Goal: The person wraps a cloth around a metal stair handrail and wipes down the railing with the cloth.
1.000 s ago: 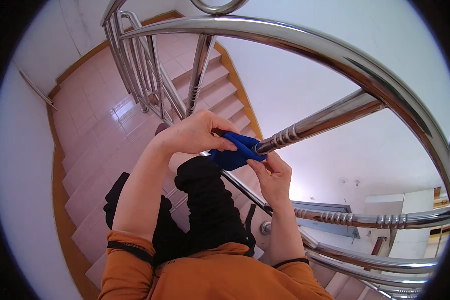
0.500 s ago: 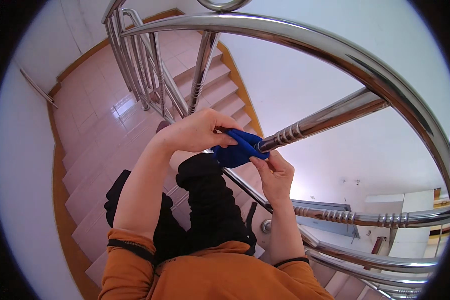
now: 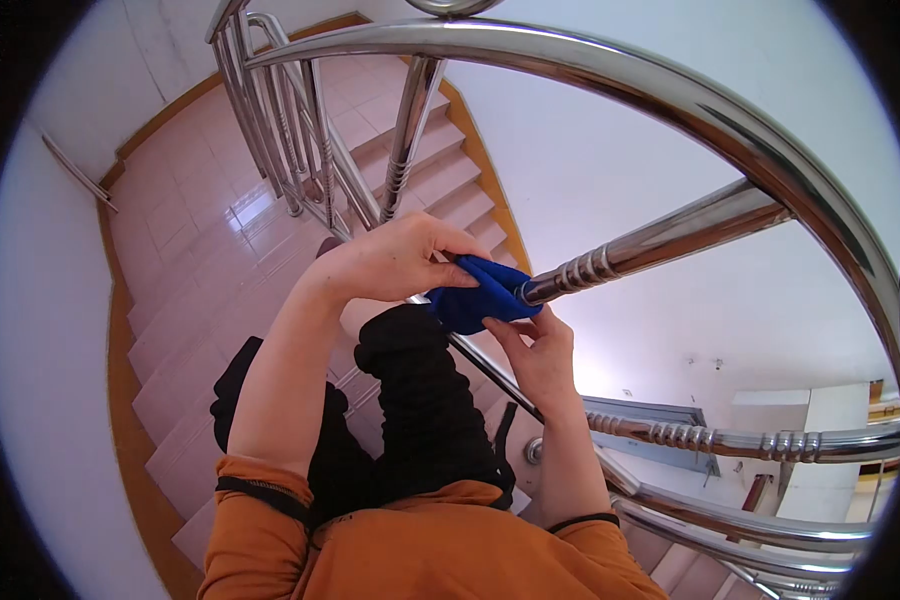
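Observation:
A blue cloth (image 3: 483,298) is wrapped around the lower part of a shiny metal baluster (image 3: 660,240) of the stair railing. My left hand (image 3: 410,258) pinches the cloth's upper left edge between thumb and fingers. On the cloth's lower right side, my right hand (image 3: 540,355) grips it with the thumb in front, the fingertips partly hidden behind the fabric. The baluster's ringed section shows just above the cloth; what lies inside the folds is hidden.
A curved metal handrail (image 3: 590,70) arches over my hands. Pinkish tiled stairs (image 3: 200,330) descend at the left beside a white wall (image 3: 50,330). More stairs (image 3: 450,180) lie beyond the railing. Lower rails (image 3: 750,440) run to the right. My black-trousered knee (image 3: 405,350) is close below the cloth.
My right hand has shifted slightly left and down along the cloth, its thumb now further in on the fabric. The left hand keeps its pinch. The view has moved a little.

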The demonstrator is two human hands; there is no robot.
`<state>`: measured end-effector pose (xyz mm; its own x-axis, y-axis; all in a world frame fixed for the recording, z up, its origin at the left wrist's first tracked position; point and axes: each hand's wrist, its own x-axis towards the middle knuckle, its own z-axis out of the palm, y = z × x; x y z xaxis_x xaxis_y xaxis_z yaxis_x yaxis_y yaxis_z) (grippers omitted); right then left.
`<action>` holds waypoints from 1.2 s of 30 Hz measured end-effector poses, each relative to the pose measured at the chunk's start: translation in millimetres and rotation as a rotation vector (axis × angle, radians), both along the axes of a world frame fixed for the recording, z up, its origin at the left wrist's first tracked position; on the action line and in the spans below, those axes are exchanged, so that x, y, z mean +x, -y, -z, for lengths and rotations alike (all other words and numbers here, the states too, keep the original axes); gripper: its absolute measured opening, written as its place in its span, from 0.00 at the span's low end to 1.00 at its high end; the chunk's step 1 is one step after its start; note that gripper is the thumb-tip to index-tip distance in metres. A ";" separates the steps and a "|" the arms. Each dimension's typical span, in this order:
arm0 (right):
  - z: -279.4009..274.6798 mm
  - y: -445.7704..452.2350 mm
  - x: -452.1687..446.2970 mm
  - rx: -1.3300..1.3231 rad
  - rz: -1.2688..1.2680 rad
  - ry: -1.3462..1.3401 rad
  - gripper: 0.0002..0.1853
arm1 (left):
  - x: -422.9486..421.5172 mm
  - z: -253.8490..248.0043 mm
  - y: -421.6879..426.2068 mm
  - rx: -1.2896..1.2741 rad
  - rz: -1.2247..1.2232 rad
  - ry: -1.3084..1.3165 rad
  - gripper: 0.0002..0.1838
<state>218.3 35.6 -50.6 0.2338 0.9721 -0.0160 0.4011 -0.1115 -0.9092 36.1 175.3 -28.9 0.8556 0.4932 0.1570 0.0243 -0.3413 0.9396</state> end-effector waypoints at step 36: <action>8.1 -5.0 -3.5 -0.033 0.006 -0.026 0.21 | -1.8 0.4 -1.1 0.051 -0.024 -0.011 0.14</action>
